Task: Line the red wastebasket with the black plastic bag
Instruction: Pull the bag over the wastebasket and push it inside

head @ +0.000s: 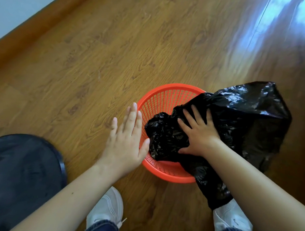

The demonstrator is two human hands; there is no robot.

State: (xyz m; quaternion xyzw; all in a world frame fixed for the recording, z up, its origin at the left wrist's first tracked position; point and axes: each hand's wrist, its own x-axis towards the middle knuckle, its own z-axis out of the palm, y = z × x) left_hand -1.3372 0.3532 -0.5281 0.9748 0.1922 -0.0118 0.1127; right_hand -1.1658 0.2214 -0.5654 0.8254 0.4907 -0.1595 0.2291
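Note:
The red wastebasket (165,101), round with slotted walls, stands on the wooden floor in front of my feet. A crumpled black plastic bag (243,122) lies partly inside it and spills over its right rim onto the floor. My right hand (198,132) presses flat on the bag inside the basket, fingers spread. My left hand (127,138) is flat and open against the outside of the basket's left rim, with the thumb over the edge near the bag.
A dark round object (26,175) sits at the lower left beside my left arm. My two white shoes (106,208) are at the bottom. A baseboard and wall (15,33) run along the upper left. Bare wooden floor lies beyond the basket.

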